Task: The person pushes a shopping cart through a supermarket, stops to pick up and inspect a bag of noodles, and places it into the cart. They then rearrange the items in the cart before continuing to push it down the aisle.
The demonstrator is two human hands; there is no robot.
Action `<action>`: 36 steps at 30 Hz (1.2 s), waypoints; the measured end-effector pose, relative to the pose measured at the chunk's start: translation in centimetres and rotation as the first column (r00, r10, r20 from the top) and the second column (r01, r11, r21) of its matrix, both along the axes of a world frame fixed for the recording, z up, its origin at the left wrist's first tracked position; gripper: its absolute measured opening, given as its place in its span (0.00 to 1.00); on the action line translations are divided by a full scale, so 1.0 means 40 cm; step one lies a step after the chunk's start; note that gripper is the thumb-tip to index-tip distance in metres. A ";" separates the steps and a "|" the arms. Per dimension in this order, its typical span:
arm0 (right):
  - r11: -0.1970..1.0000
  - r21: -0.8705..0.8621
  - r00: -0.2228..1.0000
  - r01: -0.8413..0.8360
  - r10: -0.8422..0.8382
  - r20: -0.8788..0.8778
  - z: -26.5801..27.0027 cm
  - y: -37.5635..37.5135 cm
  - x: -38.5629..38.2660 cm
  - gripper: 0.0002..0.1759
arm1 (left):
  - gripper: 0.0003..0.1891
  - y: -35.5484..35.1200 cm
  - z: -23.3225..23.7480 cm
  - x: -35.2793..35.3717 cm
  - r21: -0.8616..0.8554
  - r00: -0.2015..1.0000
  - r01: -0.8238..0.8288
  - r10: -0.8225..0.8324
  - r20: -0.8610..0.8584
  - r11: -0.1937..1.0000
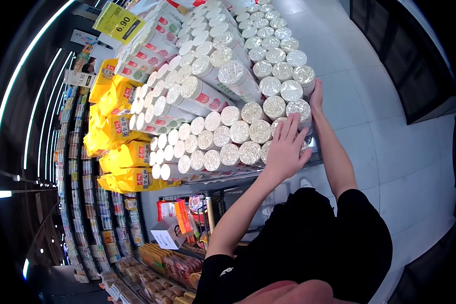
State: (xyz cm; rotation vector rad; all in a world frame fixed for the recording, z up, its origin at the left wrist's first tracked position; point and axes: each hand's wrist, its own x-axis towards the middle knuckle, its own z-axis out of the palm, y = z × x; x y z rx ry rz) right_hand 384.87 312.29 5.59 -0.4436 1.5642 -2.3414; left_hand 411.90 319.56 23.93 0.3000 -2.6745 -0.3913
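Many round, paper-wrapped packs of what look like dried noodles [250, 152] stand upright in tight rows, their pale ends facing up. My left hand [287, 149] lies on the tops of the packs near the front corner, fingers stretched out. Against the outer side of the corner packs rests my right hand [316, 99], its fingers extended and seen edge-on. A corner pack [299, 107] stands between the two hands. Behind these rows, taller packs [233, 76] with pink and green print rise in a stepped stack.
Yellow bags [119, 126] lie at the stack's left end. A yellow price sign [118, 23] reads 6.90. Below is a cart [201, 218] with packages and a box [168, 234]. Stocked shelves [88, 202] run along the left; tiled floor [390, 126] lies right.
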 end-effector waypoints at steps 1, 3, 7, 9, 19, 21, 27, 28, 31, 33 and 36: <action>1.000 -0.010 1.000 0.002 -0.003 -0.017 0.003 0.001 0.001 0.28 | 0.28 0.001 0.002 -0.001 0.005 1.000 0.004 -0.004 -0.014 1.000; 1.000 0.010 0.997 -0.007 0.007 -0.070 -0.032 0.004 -0.019 0.28 | 0.28 0.001 0.008 0.000 0.003 1.000 0.002 -0.002 -0.024 1.000; 0.975 -0.105 0.979 -0.197 0.201 0.026 -0.038 0.024 -0.048 0.28 | 0.26 0.000 0.015 0.007 0.051 0.990 0.011 -0.004 -0.139 0.999; 0.986 0.040 0.985 -0.161 0.163 -0.051 0.005 0.068 -0.050 0.31 | 0.25 -0.005 0.010 0.024 0.081 0.972 0.070 -0.049 -0.232 0.994; 0.621 -0.612 0.866 -0.489 0.427 -0.260 0.455 0.495 -0.048 0.22 | 0.09 0.102 -0.151 0.698 0.503 0.367 -0.699 0.858 -0.359 0.509; 0.499 -0.554 0.736 -0.666 0.560 -0.380 0.561 0.515 0.086 0.21 | 0.09 0.189 -0.244 0.854 0.565 0.034 -0.816 0.986 -0.162 0.121; -0.562 -0.094 -0.326 -0.822 0.600 -0.730 0.634 0.301 0.411 0.06 | 0.27 0.385 -0.433 1.070 0.176 -0.161 -0.942 0.845 0.510 -0.286; -0.575 -0.078 -0.340 -0.814 0.582 -0.738 0.645 0.292 0.453 0.08 | 0.27 0.383 -0.455 1.070 0.162 -0.179 -0.946 0.867 0.466 -0.282; -0.591 -0.088 -0.343 -0.802 0.575 -0.743 0.648 0.328 0.524 0.11 | 0.30 0.345 -0.439 1.059 0.168 -0.273 -0.889 0.788 0.552 -0.426; -0.585 -0.136 -0.313 -0.800 0.600 -0.736 0.634 0.362 0.549 0.16 | 0.32 0.339 -0.440 1.073 0.212 -0.252 -0.871 0.775 0.579 -0.442; -0.587 -0.147 -0.353 -0.796 0.648 -0.675 0.609 0.423 0.549 0.18 | 0.31 0.347 -0.464 1.072 0.182 -0.249 -0.893 0.789 0.562 -0.412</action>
